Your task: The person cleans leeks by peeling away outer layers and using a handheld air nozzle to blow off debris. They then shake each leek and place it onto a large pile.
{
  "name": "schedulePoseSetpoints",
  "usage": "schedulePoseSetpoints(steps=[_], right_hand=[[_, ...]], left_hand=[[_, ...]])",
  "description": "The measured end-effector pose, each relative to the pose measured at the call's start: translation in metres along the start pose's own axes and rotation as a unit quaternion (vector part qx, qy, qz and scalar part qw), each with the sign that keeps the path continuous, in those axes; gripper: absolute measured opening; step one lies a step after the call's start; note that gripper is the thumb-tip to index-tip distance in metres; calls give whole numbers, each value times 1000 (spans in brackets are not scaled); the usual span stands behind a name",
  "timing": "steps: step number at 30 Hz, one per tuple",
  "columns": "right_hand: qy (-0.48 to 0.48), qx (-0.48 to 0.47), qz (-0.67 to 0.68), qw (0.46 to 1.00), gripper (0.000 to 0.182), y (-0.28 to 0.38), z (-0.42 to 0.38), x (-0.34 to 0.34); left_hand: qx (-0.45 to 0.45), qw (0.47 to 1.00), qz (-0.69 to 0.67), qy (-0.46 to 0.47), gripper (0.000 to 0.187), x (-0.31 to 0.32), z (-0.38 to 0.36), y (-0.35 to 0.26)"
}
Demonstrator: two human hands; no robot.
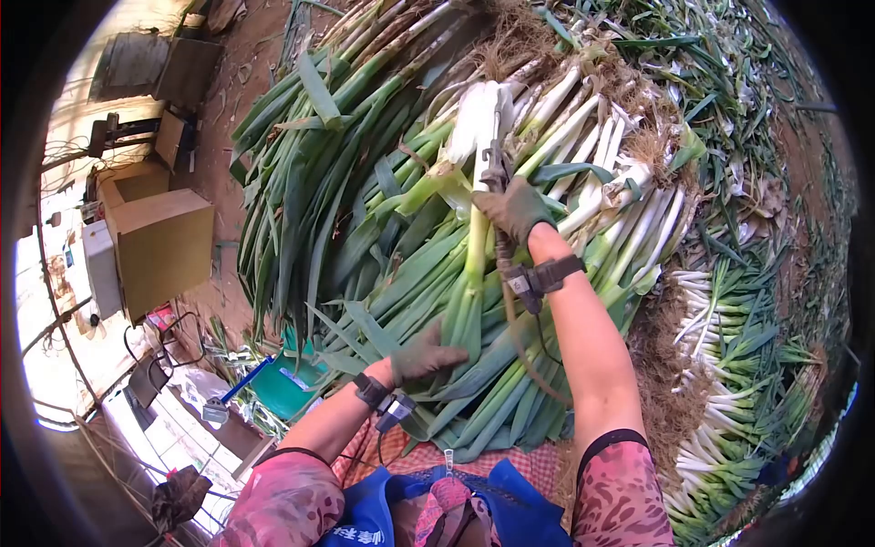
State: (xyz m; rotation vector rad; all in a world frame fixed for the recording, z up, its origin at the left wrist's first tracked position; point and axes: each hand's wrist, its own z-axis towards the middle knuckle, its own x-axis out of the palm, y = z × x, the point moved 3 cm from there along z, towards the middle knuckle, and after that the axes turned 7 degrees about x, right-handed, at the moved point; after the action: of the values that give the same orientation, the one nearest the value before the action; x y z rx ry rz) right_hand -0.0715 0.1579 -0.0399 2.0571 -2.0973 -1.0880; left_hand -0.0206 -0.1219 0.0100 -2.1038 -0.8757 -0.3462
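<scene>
My right hand point(517, 210), in a dark work glove, is wrapped round a metal air blow gun point(495, 169). Its hose point(519, 342) runs down over the leaves. Directly beside the gun lies a leek point(477, 242) with a white shank; torn pale outer leaf point(453, 187) hangs loose along it. Lower down, my gloved left hand point(424, 357) rests against the green leaves point(463, 328), thumb and fingers apart. Leaves cover part of its fingertips. Under both hands spreads a large pile of leeks point(392, 264), roots toward the upper right.
Cleaned leeks point(715, 365) lie in a row at right, beside loose roots point(670, 401). Leaf scraps point(729, 118) cover the ground at upper right. At left stand a cardboard box point(162, 246) and a green dustpan point(283, 387). Each wrist carries a strapped device with a cable.
</scene>
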Motion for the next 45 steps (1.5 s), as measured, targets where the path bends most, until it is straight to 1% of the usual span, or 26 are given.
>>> schedulePoseSetpoints(steps=[3,5,7,8,9,10,11,13,15,16,19,20,21,22,23,24,26,29,31,33,35,37,39,41,44,45], right_hand=[[-61,-14,80,995,71,-13,-6,16],[-48,30,94,994,66,-21,-18,-5],[-75,-1,244,967,54,-40,-34,-28],[-161,-50,255,952,52,-69,-29,-33],[-124,3,298,946,50,-92,-30,-44],[-190,-32,348,917,45,-95,-48,-59],[-172,27,400,900,41,-82,-73,-73],[-152,21,443,883,34,-115,-73,-76],[-251,-89,227,937,31,-159,-59,-73],[-237,-61,228,943,31,-161,-62,-73],[-203,-1,215,955,29,-147,-88,-73],[-207,-2,205,957,26,-134,-103,-73],[-211,-1,195,958,24,-116,-119,-73],[-148,71,234,958,25,-90,-138,-74],[-128,0,291,948,26,-81,-148,-65],[-109,-18,238,965,26,-73,-159,-59],[-45,-61,282,956,28,-72,-167,-25],[103,-4,335,936,28,-52,-182,4],[181,31,420,889,29,-49,-178,29],[146,10,352,925,26,-54,-172,51],[123,6,278,953,27,-53,-167,61],[163,-45,302,938,28,-63,-165,71],[157,2,364,918,28,-48,-174,65],[125,-19,282,951,26,-35,-183,54],[107,-13,229,968,25,-31,-193,58],[114,8,232,966,26,-32,-195,60]], left_hand=[[9,997,58,46,81,26,-4,-2],[-13,972,199,126,66,21,-2,-28],[-91,904,393,142,47,-9,10,-88],[33,958,283,-10,37,-43,21,-94],[130,928,277,-212,42,-78,37,-107],[208,863,326,-326,38,-95,48,-142],[232,779,466,-350,46,-123,66,-164],[138,650,674,-323,65,-147,103,-193],[-11,667,695,-269,83,-165,140,-179],[-17,613,727,-309,89,-160,148,-172],[-97,639,715,-266,88,-150,150,-199],[-92,622,736,-250,81,-158,154,-202],[-115,649,720,-217,78,-159,155,-207],[-137,674,703,-182,74,-156,153,-215],[-159,697,684,-149,71,-154,151,-219],[-120,706,680,-159,66,-158,151,-214],[-97,722,670,-144,66,-163,147,-205],[-96,746,653,-91,62,-148,137,-192],[-64,870,488,-22,60,-145,127,-153],[-19,856,513,-61,57,-110,104,-148],[-42,881,459,-102,62,-107,102,-141],[-28,901,411,-139,60,-127,117,-128],[-43,942,320,-96,45,-128,117,-132],[-9,968,252,11,39,-124,111,-145],[72,954,288,51,34,-145,96,-152],[27,965,262,16,32,-140,91,-160]])
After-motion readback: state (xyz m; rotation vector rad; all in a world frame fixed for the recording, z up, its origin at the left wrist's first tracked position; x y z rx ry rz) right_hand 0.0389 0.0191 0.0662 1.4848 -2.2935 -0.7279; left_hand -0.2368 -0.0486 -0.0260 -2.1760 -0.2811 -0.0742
